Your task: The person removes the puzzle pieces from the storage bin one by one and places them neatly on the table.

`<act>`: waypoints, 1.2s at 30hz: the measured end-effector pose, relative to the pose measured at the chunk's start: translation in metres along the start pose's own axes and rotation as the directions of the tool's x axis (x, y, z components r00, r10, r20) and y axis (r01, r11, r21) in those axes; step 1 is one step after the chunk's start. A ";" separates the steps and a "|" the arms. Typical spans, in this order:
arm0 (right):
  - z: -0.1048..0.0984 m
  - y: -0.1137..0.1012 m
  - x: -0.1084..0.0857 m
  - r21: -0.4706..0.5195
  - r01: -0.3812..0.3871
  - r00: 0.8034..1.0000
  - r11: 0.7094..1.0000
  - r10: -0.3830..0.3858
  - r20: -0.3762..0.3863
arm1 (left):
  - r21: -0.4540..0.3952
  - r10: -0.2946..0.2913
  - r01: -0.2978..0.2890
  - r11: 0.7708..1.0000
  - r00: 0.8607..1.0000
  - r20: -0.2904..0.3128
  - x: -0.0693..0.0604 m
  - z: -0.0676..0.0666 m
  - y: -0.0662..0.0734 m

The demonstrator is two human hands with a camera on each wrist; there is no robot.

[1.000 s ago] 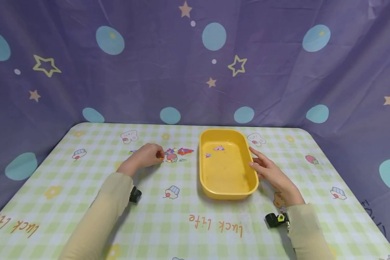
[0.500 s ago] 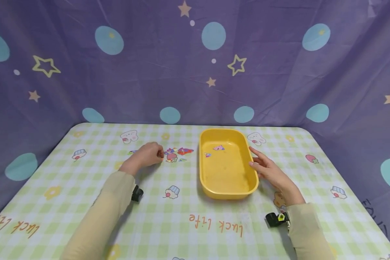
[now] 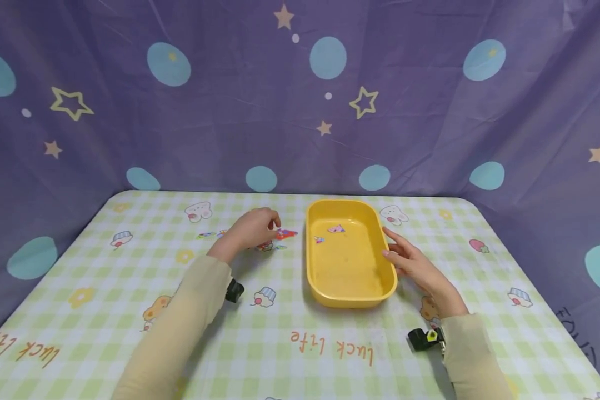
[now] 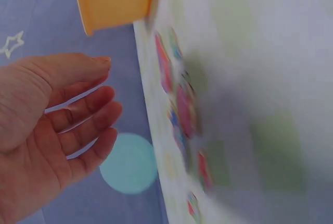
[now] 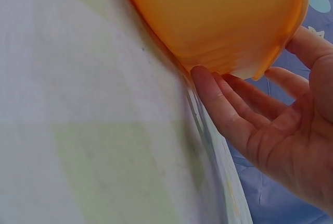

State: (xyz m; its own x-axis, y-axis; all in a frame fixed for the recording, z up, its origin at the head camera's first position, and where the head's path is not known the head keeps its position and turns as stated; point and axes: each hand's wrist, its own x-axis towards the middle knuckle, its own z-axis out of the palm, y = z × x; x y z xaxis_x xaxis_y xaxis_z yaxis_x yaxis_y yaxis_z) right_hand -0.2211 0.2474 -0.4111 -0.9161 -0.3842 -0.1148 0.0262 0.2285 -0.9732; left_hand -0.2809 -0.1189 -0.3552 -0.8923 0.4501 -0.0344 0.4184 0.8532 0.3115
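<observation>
My left hand (image 3: pixel 254 226) is over a cluster of small flat colourful pieces at the table's left middle. Its fingers are loosely bent, and nothing shows between them in the left wrist view. Close to its fingertips lies a red piece (image 3: pixel 286 234). Several other pieces, blurred in the left wrist view, lie below the hand, partly hidden in the head view. My right hand (image 3: pixel 414 265) rests against the right side of a yellow plastic tub (image 3: pixel 351 303), its fairly straight fingers touching the outer wall. Inside the tub lie a pink piece (image 3: pixel 336 229) and a smaller multicoloured piece (image 3: pixel 319 239).
A checked tablecloth (image 3: pixel 300 366) with printed cupcakes, flowers and lettering covers the table. Behind it hangs a purple curtain (image 3: pixel 220 139) with stars and blue ovals. The tub stands right of the loose pieces. Each wrist carries a black camera.
My left hand has moved right and a little farther from me, from a small orange-red piece at the cluster's left to beside the red piece. The right hand and tub stay put.
</observation>
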 end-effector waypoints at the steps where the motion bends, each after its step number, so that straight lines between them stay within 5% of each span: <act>1: 0.000 0.000 0.000 0.001 0.002 1.000 1.000 -0.002 0.000 | 0.013 0.008 -0.008 1.000 1.000 0.001 0.003 0.000 0.004; 14: -0.001 -0.002 -0.003 -0.004 -0.005 1.000 1.000 0.005 -0.006 | 0.123 0.102 -0.098 0.988 0.995 -0.023 0.027 -0.010 0.053; 24: -0.002 -0.001 -0.002 0.000 -0.004 1.000 1.000 0.004 -0.007 | 0.231 0.233 -0.229 0.946 0.972 0.010 0.047 0.007 0.079; 36: 0.001 -0.001 -0.001 0.020 0.005 1.000 1.000 -0.005 0.008 | 0.309 0.167 -0.199 0.930 0.978 0.128 0.059 0.036 0.089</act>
State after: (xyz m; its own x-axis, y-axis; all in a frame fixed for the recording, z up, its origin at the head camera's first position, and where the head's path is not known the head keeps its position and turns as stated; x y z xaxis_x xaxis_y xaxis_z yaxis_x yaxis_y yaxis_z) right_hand -0.2203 0.2466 -0.4098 -0.9131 -0.3924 -0.1110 0.0294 0.2082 -0.9776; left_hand -0.2906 -0.0066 -0.3637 -0.7808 0.6163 -0.1027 0.6193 0.7851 0.0031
